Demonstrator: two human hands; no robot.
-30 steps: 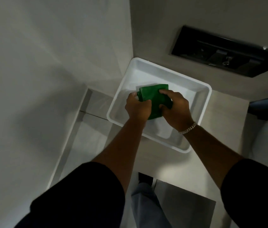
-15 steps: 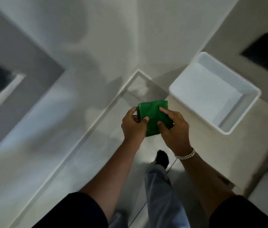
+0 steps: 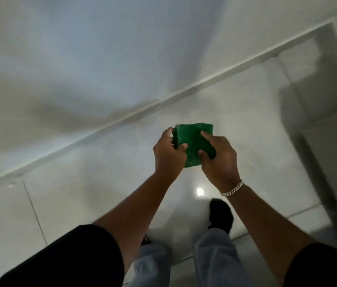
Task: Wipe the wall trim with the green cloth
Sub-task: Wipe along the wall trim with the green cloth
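The green cloth (image 3: 193, 141) is folded into a small square and held in front of me above the floor. My left hand (image 3: 168, 155) pinches its left edge, thumb on top. My right hand (image 3: 218, 159) grips its right side, with a silver bracelet at the wrist. The white wall trim (image 3: 109, 121) runs diagonally along the foot of the wall, from lower left to upper right, beyond and to the left of the cloth. Neither the cloth nor my hands touch the trim.
A pale wall (image 3: 80, 59) fills the upper left. Glossy light floor tiles (image 3: 70, 193) lie below it. My legs in light jeans (image 3: 211, 255) and a black shoe (image 3: 220, 214) stand under my arms. A grey cabinet side (image 3: 328, 158) rises at the right.
I have turned left, away from the white tub, which has left the view. The cloth, held in both hands throughout, now hangs over the floor by the wall trim.
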